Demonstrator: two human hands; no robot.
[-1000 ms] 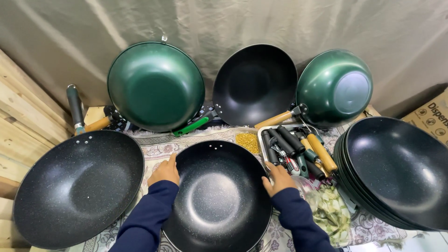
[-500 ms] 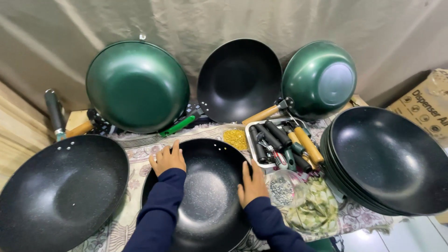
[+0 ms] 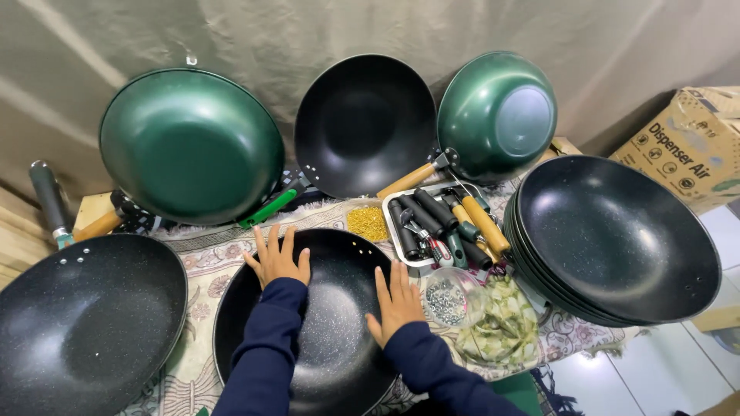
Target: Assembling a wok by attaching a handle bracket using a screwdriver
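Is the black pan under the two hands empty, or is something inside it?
Empty. The black speckled pan lies mouth up on the patterned cloth; its bare inner surface shows, with only the left hand and right hand resting on its rim.

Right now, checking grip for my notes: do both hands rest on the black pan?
Yes: the left hand and right hand lie flat on the black pan's rim.

The near rim of the speckled black wok [image 3: 331, 323] is cut off by the bottom edge, and its left and right rims are covered by the left hand [image 3: 276, 260] and the right hand [image 3: 397, 302]. The second speckled wok [image 3: 85, 323], at the cloth's left edge, is clipped by the frame. The lower pans in the stack of black woks [image 3: 617, 239] are hidden. The bits in the clear bowl [image 3: 449, 296] are too small to be told.
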